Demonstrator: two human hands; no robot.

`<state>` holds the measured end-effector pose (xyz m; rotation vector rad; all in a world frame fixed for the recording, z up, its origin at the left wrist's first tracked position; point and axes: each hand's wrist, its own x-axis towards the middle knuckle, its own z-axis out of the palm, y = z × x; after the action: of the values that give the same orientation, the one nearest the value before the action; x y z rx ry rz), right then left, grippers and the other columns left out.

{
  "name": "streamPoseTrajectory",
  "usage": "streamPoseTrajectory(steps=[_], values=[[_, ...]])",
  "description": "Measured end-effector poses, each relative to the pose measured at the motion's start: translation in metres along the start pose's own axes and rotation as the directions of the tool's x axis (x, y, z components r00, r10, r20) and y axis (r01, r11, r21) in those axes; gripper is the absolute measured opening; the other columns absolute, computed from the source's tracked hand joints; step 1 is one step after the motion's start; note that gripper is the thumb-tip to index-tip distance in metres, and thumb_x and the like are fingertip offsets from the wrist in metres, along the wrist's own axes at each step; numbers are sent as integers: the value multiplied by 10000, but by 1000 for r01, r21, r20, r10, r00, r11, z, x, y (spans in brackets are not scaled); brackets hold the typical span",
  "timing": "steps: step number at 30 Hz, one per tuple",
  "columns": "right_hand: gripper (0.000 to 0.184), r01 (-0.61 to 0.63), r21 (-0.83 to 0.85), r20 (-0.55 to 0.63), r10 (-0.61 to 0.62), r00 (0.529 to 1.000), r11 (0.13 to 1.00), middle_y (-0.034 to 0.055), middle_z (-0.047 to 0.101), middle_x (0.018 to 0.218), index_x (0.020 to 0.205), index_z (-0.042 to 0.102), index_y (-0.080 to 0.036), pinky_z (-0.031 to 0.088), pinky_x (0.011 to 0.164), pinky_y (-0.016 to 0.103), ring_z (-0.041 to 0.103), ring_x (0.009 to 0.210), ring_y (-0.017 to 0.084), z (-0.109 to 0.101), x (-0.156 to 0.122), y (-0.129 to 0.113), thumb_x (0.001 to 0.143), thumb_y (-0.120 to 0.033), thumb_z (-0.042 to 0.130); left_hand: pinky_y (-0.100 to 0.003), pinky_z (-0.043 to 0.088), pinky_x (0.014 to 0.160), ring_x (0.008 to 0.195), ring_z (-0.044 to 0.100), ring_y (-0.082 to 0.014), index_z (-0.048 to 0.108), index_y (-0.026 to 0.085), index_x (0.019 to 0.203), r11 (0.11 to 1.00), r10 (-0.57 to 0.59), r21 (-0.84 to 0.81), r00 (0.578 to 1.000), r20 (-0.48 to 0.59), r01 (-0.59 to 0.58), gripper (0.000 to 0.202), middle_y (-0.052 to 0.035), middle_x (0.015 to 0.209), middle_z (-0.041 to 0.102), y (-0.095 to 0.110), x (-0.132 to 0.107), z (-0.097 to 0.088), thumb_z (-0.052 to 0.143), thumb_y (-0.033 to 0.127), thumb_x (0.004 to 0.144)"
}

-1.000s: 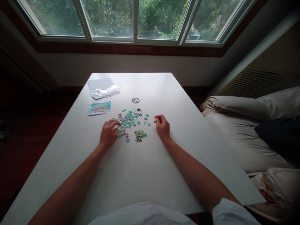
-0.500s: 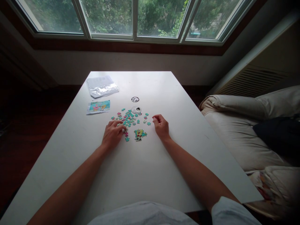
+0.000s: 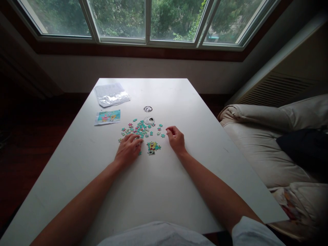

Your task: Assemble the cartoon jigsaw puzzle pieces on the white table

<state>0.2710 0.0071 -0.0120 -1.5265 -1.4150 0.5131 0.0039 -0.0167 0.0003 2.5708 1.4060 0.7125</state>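
Note:
Several loose teal and pink puzzle pieces (image 3: 140,129) lie scattered on the white table (image 3: 159,184). A small joined cluster showing a yellow cartoon figure (image 3: 152,147) sits just in front of them. My left hand (image 3: 128,149) lies over the near left edge of the pile, fingers stretched forward and touching pieces. My right hand (image 3: 175,139) rests on the table to the right of the pile. Its fingers are curled loosely, and whether they hold a piece I cannot make out.
A printed reference picture (image 3: 108,117) and a clear plastic bag (image 3: 111,94) lie at the table's far left. Two round metal discs (image 3: 148,119) sit behind the pile. A cream sofa (image 3: 269,143) stands close to the table's right edge. Windows run along the far wall.
My left hand has slid to the right, from beside the pile onto its near left pieces, with the fingers stretching out. My right hand has barely moved.

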Motion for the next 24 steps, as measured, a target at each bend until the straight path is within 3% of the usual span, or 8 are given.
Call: streamPoseTrajectory(steps=[9,24], values=[[232,2,-5,6,-2,1000,1000,32,699,843,916,662,-221,485,757,316,624,786,200,0,-1,-2,905,-365,481,-546,353,1161,1395,390,-310,628,270,1274,999,45,0,997,59,-45,376,-69,1394,577,0,-2,2,606,298,900],[228,4,-12,19,-3,1000,1000,31,703,834,911,661,-219,482,749,313,628,782,201,1,-1,-2,904,-367,487,-541,367,1146,1401,391,-283,659,350,1260,996,82,32,995,64,-84,359,-35,1413,566,0,-1,5,488,215,975]])
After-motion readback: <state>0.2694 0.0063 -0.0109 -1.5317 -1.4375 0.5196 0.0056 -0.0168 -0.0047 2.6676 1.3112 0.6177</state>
